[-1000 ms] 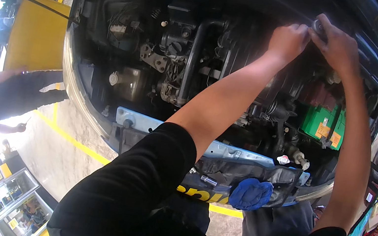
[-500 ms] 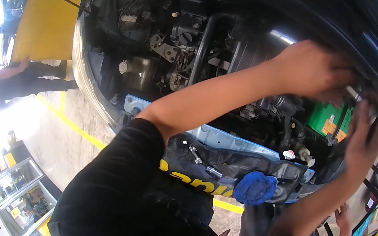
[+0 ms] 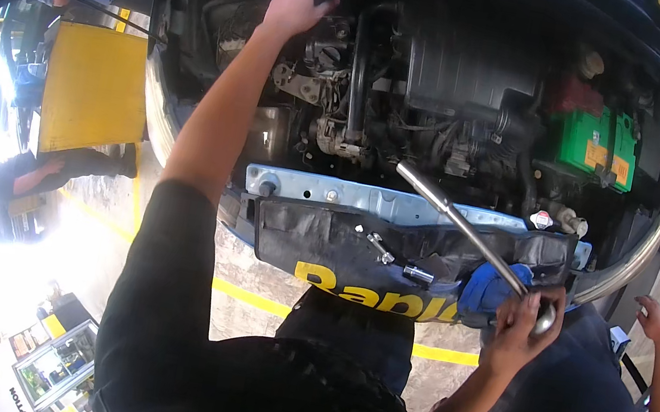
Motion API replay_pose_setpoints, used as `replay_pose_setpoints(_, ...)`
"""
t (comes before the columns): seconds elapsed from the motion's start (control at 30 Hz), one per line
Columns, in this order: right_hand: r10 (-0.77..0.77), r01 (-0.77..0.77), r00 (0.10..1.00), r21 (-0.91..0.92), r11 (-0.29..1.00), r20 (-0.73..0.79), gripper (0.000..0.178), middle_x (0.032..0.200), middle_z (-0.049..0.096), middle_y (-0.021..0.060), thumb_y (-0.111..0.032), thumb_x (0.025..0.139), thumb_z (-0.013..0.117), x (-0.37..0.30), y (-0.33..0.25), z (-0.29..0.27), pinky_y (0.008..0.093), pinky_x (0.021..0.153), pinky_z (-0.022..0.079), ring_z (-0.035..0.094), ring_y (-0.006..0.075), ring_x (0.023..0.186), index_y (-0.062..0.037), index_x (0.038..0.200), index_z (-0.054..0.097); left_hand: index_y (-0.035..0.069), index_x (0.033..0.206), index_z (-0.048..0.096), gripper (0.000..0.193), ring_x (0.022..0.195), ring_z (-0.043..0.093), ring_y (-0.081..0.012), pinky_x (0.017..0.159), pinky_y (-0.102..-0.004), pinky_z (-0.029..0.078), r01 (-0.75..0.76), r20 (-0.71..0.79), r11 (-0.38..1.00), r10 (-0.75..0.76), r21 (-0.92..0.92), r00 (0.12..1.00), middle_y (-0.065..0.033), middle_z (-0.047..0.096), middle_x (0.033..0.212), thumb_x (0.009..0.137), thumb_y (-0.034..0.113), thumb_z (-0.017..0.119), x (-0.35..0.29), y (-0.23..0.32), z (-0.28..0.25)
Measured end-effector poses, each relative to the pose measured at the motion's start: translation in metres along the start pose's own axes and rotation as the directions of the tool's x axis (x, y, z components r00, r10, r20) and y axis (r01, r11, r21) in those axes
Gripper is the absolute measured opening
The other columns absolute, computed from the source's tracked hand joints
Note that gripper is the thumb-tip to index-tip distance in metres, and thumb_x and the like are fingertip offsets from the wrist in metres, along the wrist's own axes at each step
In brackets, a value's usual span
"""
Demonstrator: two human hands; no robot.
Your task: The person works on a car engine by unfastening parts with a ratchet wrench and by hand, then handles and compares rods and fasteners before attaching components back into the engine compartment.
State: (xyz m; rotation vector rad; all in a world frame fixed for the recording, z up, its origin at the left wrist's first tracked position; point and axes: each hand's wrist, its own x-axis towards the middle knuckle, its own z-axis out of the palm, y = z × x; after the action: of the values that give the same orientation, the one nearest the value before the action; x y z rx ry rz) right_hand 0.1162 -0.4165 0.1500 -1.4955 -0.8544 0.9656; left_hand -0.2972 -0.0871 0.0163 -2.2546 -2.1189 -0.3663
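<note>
My left hand [image 3: 295, 6] reaches over the far left of the engine bay, fingers spread and nothing seen in them. Whether it touches the dark parts below is unclear. Close to the front edge of the car, my right hand [image 3: 523, 330] is wrapped round the head of a ratchet wrench. A long chrome extension bar [image 3: 466, 227] points from that fist up and left, over the blue metal crossbar [image 3: 374, 202]. Beneath the fist lies a bunched blue cloth [image 3: 490, 290]. A small jointed metal piece [image 3: 380, 248] and a chrome socket [image 3: 418, 273] rest on the black fender cover [image 3: 299, 236].
A green battery [image 3: 585, 142] sits at the right of the bay, beside the black engine cover [image 3: 474, 73]. To my right a co-worker in a dark shirt [image 3: 576, 404] stands close. Another person [image 3: 29, 177] is at the far left, near a yellow panel [image 3: 95, 88].
My left hand has swung from the right of the bay to its far left. My right hand has drawn back toward me with the ratchet wrench, and the view has shifted.
</note>
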Motion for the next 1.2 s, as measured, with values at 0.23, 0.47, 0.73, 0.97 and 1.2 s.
replay_pose_setpoints(0.23, -0.007, 0.007, 1.000, -0.023, 1.000, -0.021, 0.018, 0.063, 0.039, -0.0025, -0.018, 0.098, 0.052, -0.041, 0.006, -0.040, 0.0203, 0.042, 0.022, 0.032, 0.0027, 0.047, -0.0061, 0.088, 0.043, 0.013, 0.144, 0.043, 0.071, 0.114, 0.056, -0.0429, 0.095, -0.0485, 0.049, -0.071, 0.284, 0.996, 0.082, -0.050, 0.955, -0.0254, 0.059, 0.123, 0.087, 0.047, 0.066, 0.032, -0.041, 0.032)
replay_pose_setpoints(0.47, -0.032, 0.021, 0.996, -0.124, 0.992, -0.088, 0.019, 0.058, 0.031, -0.0045, -0.019, 0.100, 0.051, -0.054, 0.010, -0.052, 0.0213, 0.042, 0.016, 0.024, 0.0023, 0.047, -0.0084, 0.087, 0.042, 0.016, 0.143, 0.046, 0.066, 0.108, 0.060, -0.0428, 0.092, -0.0491, 0.051, -0.222, 0.227, 0.974, 0.205, 0.052, 0.952, -0.0249, 0.060, 0.121, 0.089, 0.047, 0.064, 0.030, -0.031, 0.034)
replay_pose_setpoints(0.73, 0.029, 0.020, 0.978, -0.235, 0.972, 0.205, 0.014, 0.060, 0.033, -0.0025, -0.018, 0.101, 0.048, -0.053, 0.015, -0.096, 0.0198, 0.041, 0.023, 0.029, 0.0036, 0.047, -0.0098, 0.094, 0.040, 0.017, 0.145, 0.043, 0.067, 0.111, 0.059, -0.0415, 0.094, -0.0477, 0.051, -0.289, 0.019, 0.957, 0.289, 0.037, 0.957, -0.0263, 0.062, 0.119, 0.090, 0.048, 0.063, 0.041, -0.066, 0.047)
replay_pose_setpoints(0.97, 0.040, -0.040, 0.999, -0.077, 0.996, -0.014, 0.015, 0.060, 0.033, -0.0023, -0.021, 0.101, 0.048, -0.058, 0.004, -0.070, 0.0205, 0.040, 0.023, 0.032, 0.0044, 0.046, -0.0097, 0.095, 0.039, 0.015, 0.141, 0.049, 0.064, 0.116, 0.056, -0.0424, 0.100, -0.0460, 0.047, -0.077, 0.272, 0.996, 0.083, -0.034, 0.959, -0.0253, 0.059, 0.127, 0.091, 0.054, 0.058, 0.033, -0.039, 0.028)
replay_pose_setpoints(1.2, 0.067, -0.080, 0.986, -0.084, 0.993, -0.153, 0.015, 0.058, 0.035, -0.0014, -0.020, 0.101, 0.047, -0.055, 0.009, -0.072, 0.0208, 0.039, 0.022, 0.033, 0.0041, 0.044, -0.0089, 0.094, 0.040, 0.013, 0.131, 0.059, 0.065, 0.113, 0.058, -0.0411, 0.097, -0.0469, 0.049, 0.045, 0.197, 0.998, -0.035, -0.050, 0.980, -0.0232, 0.063, 0.121, 0.090, 0.063, 0.053, 0.029, -0.018, 0.032)
